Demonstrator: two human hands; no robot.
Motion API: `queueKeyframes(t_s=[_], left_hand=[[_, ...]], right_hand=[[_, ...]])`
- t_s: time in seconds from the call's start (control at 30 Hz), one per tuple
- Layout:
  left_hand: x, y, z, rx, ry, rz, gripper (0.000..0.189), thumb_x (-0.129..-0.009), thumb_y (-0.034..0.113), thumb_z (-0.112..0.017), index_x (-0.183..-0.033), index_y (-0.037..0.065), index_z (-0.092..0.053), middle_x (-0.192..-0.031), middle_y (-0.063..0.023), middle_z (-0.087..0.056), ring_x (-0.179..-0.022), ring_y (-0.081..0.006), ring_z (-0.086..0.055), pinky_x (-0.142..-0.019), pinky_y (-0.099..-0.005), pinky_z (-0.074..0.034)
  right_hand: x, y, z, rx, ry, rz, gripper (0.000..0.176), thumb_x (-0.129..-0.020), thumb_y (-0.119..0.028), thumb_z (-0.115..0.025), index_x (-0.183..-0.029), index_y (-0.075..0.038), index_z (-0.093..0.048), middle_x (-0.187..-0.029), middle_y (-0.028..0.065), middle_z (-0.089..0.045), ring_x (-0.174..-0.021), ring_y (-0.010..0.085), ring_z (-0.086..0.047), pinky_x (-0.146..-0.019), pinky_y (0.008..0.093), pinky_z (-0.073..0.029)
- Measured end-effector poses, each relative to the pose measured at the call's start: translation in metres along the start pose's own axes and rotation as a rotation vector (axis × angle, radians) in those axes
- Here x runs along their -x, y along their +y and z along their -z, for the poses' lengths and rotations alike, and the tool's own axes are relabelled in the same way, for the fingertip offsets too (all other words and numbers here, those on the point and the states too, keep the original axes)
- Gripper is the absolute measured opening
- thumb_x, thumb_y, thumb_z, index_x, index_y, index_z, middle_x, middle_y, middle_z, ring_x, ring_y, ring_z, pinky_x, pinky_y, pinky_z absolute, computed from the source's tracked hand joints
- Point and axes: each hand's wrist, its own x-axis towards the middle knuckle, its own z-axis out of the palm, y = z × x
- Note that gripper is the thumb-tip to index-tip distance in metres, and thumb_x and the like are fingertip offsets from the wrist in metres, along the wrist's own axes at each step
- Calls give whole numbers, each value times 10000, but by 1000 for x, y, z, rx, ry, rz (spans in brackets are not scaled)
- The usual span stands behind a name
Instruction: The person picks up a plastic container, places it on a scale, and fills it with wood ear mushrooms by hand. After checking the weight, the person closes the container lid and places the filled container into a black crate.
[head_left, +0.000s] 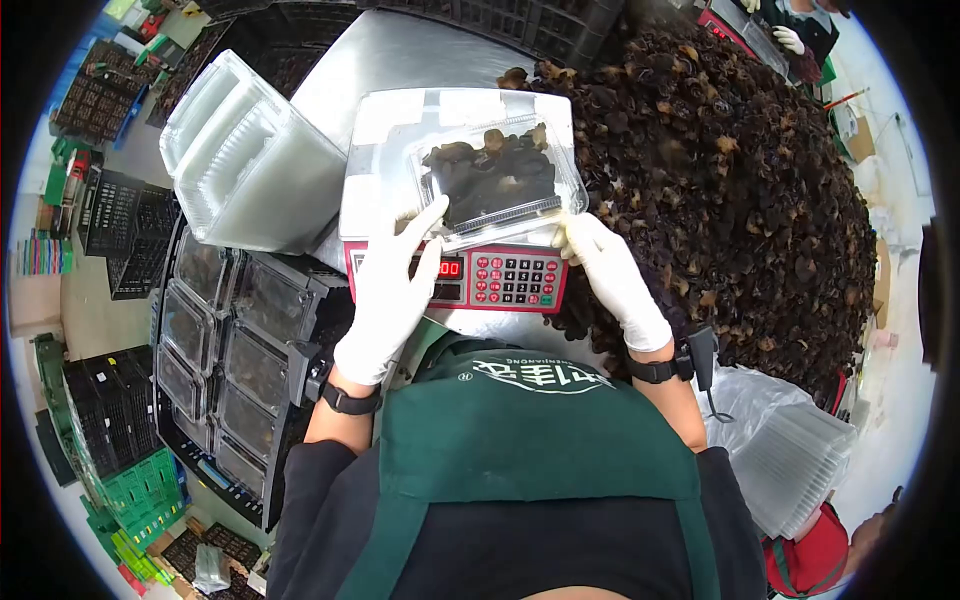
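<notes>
A clear plastic clamshell box [486, 216] holding dark wood ear mushrooms [495, 180] rests slightly askew on the white platform of a digital scale [385, 150] with a red keypad panel. My left hand [395, 290], in a white glove, is at the box's front left corner. Its index finger and thumb are spread apart, with the fingertips at the box's edge; part of the scale's display is hidden behind it. At the front right corner, my gloved right hand [605, 268] pinches the box's rim between fingers and thumb.
Loose wood ear mushrooms form a large heap [730, 190] on the right. Stacked clear trays [265, 165] stand left of the scale, above a black crate [240, 350] of filled boxes. More trays [790, 465] lie at lower right. A co-worker's gloved hand [789, 40] shows at top right.
</notes>
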Motion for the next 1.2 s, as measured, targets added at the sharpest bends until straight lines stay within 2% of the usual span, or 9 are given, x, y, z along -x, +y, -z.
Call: queueKeyframes(t_s=[0.2, 0.37, 0.47, 0.5, 0.73, 0.8, 1.0, 1.07, 1.2], left_hand=[[3, -10, -5, 148, 26, -1, 454, -977, 55, -579, -1423, 145, -588, -1071, -80, -656, -921, -167, -617, -874, -304, -501], [1, -2, 1, 293, -105, 241, 456, -1008, 69, -558, -1460, 122, -540, -909, -38, -687, -794, -85, -609, -784, -251, -501], [2, -17, -11, 375, -15, 233, 534, -1012, 87, -568, -1529, 130, -437, -865, -28, -680, -756, -72, -608, -724, -226, -491], [3, -31, -23, 555, 25, 274, 623, -1020, 117, -568, -1585, 115, -306, -870, -43, -672, -744, -85, -611, -693, -223, -476], [-4, -31, -10, 969, -4, 324, 675, -979, 107, -596, -1574, 44, -284, -917, -48, -666, -720, -98, -615, -637, -206, -471], [9, -15, -3, 981, 102, 414, 640, -955, 75, -611, -1527, -20, -340, -889, -33, -650, -709, -106, -616, -685, -227, -515], [61, 0, 44, 1174, 217, 289, 737, -934, 56, -656, -1561, 47, -270, -844, -41, -628, -732, -135, -633, -726, -277, -535], [75, 3, 73, 1156, 400, 392, 742, -893, 47, -677, -1535, 11, -305, -786, -36, -606, -661, -115, -610, -624, -234, -507], [138, -51, 139, 1143, 721, 261, 622, -878, 46, -655, -1447, -8, -412, -782, -17, -594, -621, -91, -563, -553, -221, -464]], right_hand=[[-6, -15, 30, -76, 225, 16, 318, -1050, -211, -523, -1243, -18, -687, -755, 0, -644, -611, 42, -512, -583, 185, -408], [-31, -6, 12, -296, -20, -67, 407, -1057, -186, -508, -1412, 12, -524, -816, 35, -683, -645, 61, -568, -611, 203, -473], [-33, -5, 9, -314, -12, -29, 385, -1044, -158, -517, -1383, 24, -529, -831, 66, -695, -676, 78, -609, -619, 211, -488], [-33, -7, 9, -325, -22, -50, 385, -1037, -151, -526, -1380, 26, -521, -831, 70, -695, -673, 81, -610, -620, 214, -491], [-26, -5, 0, -387, -15, -20, 404, -980, -60, -565, -1359, 54, -482, -824, 79, -692, -628, 87, -590, -610, 223, -477], [-14, -22, -7, -392, 9, -55, 405, -966, -57, -571, -1347, 55, -488, -819, 78, -681, -617, 91, -577, -606, 225, -465], [1, -73, -33, -286, -90, -10, 485, -948, -15, -511, -1422, 44, -430, -843, 81, -667, -627, 109, -593, -627, 217, -481], [3, -97, -41, -236, -292, -44, 476, -969, -56, -513, -1429, 39, -436, -881, 82, -684, -677, 120, -610, -686, 235, -499], [3, -100, -57, -214, -447, 10, 436, -994, -126, -542, -1395, 39, -489, -900, 92, -698, -730, 112, -612, -735, 252, -501]])
